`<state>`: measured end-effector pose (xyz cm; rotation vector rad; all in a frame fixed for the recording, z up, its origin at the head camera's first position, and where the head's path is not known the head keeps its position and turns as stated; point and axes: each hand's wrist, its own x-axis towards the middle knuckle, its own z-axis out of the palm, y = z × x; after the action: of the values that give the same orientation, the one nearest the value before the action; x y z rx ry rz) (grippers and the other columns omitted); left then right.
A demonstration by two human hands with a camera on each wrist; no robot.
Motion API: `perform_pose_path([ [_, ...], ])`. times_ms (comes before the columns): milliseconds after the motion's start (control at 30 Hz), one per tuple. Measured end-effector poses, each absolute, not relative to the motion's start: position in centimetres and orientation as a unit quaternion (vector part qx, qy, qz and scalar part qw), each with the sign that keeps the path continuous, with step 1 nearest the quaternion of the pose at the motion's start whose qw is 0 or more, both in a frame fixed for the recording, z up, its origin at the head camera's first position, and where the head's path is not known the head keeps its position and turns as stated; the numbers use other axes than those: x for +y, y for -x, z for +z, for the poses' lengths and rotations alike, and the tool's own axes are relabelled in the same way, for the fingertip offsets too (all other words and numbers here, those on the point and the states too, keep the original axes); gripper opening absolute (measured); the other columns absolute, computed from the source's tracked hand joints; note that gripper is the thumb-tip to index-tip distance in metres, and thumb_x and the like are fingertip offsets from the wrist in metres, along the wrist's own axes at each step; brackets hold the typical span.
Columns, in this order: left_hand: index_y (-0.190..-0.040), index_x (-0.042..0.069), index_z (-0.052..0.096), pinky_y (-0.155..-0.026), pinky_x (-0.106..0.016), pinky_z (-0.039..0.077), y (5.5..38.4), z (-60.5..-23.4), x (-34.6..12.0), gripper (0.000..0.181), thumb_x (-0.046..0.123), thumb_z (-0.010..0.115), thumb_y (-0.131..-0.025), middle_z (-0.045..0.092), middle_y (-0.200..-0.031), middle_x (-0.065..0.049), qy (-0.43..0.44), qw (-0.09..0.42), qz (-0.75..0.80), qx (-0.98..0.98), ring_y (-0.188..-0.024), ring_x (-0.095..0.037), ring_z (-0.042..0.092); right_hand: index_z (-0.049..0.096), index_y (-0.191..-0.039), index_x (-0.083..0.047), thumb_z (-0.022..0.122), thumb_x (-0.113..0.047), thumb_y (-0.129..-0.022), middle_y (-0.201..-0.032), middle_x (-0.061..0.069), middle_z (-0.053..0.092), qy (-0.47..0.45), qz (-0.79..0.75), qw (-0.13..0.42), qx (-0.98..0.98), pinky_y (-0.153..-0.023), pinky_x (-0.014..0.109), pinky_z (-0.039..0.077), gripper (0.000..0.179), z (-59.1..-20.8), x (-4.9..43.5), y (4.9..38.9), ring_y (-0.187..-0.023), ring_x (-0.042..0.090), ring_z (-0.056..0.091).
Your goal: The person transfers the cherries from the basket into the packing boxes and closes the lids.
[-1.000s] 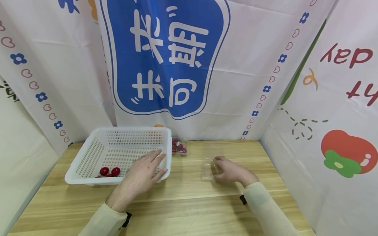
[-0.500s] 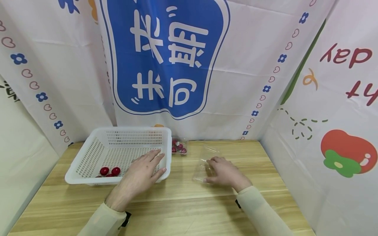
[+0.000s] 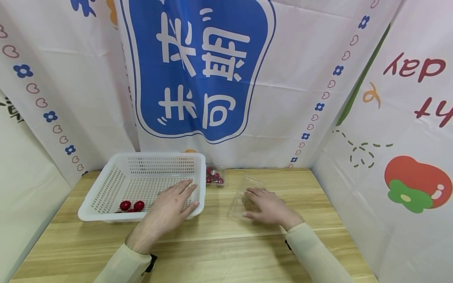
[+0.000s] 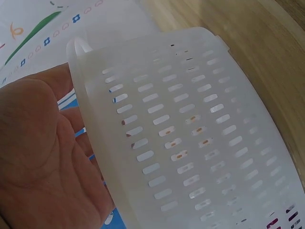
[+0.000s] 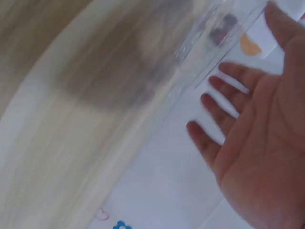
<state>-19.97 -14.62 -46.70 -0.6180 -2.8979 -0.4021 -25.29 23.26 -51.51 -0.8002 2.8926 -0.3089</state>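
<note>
A white perforated plastic basket stands on the left of the table, with small shiny red round fruits or balls near its front left. My left hand lies over the basket's front right rim, fingers extended. In the left wrist view the palm is beside the rim, fingers partly hidden behind it. My right hand is at a clear plastic container, hard to make out. The right wrist view shows the right hand with fingers apart and nothing gripped; whether it touches the plastic, I cannot tell.
Behind the basket's right side sits a clear pack of dark red round items. Printed white cloth walls in the wooden table at the back and sides.
The clear container has shifted left and turned at an angle, and my right hand has gone left with it, its fingers now loosened. My left hand and the basket stay put.
</note>
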Motion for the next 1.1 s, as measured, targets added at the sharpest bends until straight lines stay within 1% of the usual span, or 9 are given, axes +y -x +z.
perform_pose_path([
  [100, -0.169, 0.007, 0.061, -0.131, -0.074, 0.053, 20.0, -46.7, -14.7, 0.063, 0.041, 0.071, -0.118, 0.057, -0.178, -0.023, 0.205, 0.076, -0.136, -0.966, -0.164, -0.049, 0.058, 0.052, -0.176, -0.007, 0.075, -0.056, -0.112, -0.188, 0.019, 0.045, 0.286, -0.127, 0.08, 0.947, -0.141, 0.077, 0.038, 0.084, -51.2, 24.2, 25.7, -0.173, 0.051, 0.044],
  [200, -0.169, 0.006, 0.061, -0.131, -0.074, 0.052, 20.0, -46.6, -14.9, 0.063, 0.041, 0.071, -0.118, 0.057, -0.178, -0.024, 0.205, 0.077, -0.135, -0.966, -0.164, -0.049, 0.058, 0.052, -0.176, -0.007, 0.078, -0.052, -0.112, -0.189, 0.02, 0.043, 0.296, -0.144, 0.1, 0.939, -0.143, 0.073, 0.037, 0.082, -51.1, 25.0, 26.0, -0.174, 0.051, 0.044],
  [333, -0.168, 0.006, 0.062, -0.131, -0.074, 0.053, 20.0, -46.3, -15.4, 0.063, 0.041, 0.072, -0.117, 0.058, -0.177, -0.024, 0.205, 0.085, -0.138, -0.965, -0.162, -0.051, 0.059, 0.053, -0.175, -0.007, 0.087, -0.05, -0.105, -0.188, 0.021, 0.042, 0.295, -0.146, 0.125, 0.936, -0.144, 0.07, 0.037, 0.088, -51.1, 25.7, 26.4, -0.174, 0.049, 0.044],
  [433, -0.167, 0.005, 0.063, -0.131, -0.073, 0.053, 20.1, -46.0, -16.0, 0.062, 0.039, 0.074, -0.117, 0.059, -0.176, -0.025, 0.205, 0.092, -0.144, -0.964, -0.16, -0.052, 0.061, 0.051, -0.176, -0.006, 0.092, -0.051, -0.1, -0.189, 0.021, 0.042, 0.293, -0.144, 0.139, 0.935, -0.144, 0.068, 0.038, 0.098, -51.4, 25.7, 26.4, -0.174, 0.048, 0.044],
  [500, -0.166, 0.005, 0.064, -0.13, -0.073, 0.054, 20.3, -45.7, -16.5, 0.061, 0.039, 0.074, -0.117, 0.06, -0.174, -0.026, 0.204, 0.092, -0.147, -0.963, -0.158, -0.052, 0.063, 0.049, -0.177, -0.003, 0.093, -0.049, -0.099, -0.189, 0.021, 0.041, 0.294, -0.145, 0.145, 0.934, -0.145, 0.066, 0.037, 0.101, -51.5, 25.5, 26.3, -0.174, 0.047, 0.045],
  [633, -0.166, 0.004, 0.063, -0.13, -0.074, 0.053, 20.9, -45.1, -17.6, 0.06, 0.038, 0.072, -0.117, 0.061, -0.173, -0.026, 0.198, 0.073, -0.156, -0.965, -0.156, -0.054, 0.064, 0.045, -0.178, -0.001, 0.093, -0.047, -0.1, -0.189, 0.021, 0.041, 0.287, -0.155, 0.15, 0.933, -0.146, 0.062, 0.037, 0.102, -51.7, 25.0, 26.0, -0.174, 0.046, 0.045],
  [733, -0.164, 0.003, 0.064, -0.13, -0.075, 0.053, 21.5, -44.7, -18.6, 0.057, 0.037, 0.07, -0.118, 0.063, -0.171, -0.027, 0.192, 0.047, -0.163, -0.966, -0.155, -0.055, 0.064, 0.044, -0.178, 0.0, 0.092, -0.046, -0.101, -0.188, 0.02, 0.042, 0.275, -0.167, 0.153, 0.934, -0.146, 0.061, 0.038, 0.102, -51.9, 24.5, 25.7, -0.174, 0.044, 0.046],
  [967, -0.156, -0.002, 0.069, -0.129, -0.075, 0.052, 22.9, -44.4, -21.0, 0.05, 0.03, 0.07, -0.118, 0.07, -0.162, -0.03, 0.181, -0.009, -0.163, -0.97, -0.153, -0.055, 0.065, 0.043, -0.179, -0.002, 0.09, -0.052, -0.102, -0.185, 0.015, 0.051, 0.248, -0.162, 0.14, 0.945, -0.144, 0.058, 0.043, 0.103, -52.0, 23.6, 25.1, -0.171, 0.04, 0.052],
  [1100, -0.147, -0.004, 0.074, -0.125, -0.074, 0.056, 23.6, -44.7, -22.4, 0.041, 0.022, 0.073, -0.115, 0.075, -0.152, -0.031, 0.189, -0.022, -0.131, -0.973, -0.145, -0.055, 0.07, 0.045, -0.178, -0.001, 0.091, -0.055, -0.101, -0.181, 0.017, 0.056, 0.243, -0.147, 0.126, 0.951, -0.142, 0.06, 0.046, 0.104, -51.8, 23.2, 24.8, -0.168, 0.043, 0.056],
])
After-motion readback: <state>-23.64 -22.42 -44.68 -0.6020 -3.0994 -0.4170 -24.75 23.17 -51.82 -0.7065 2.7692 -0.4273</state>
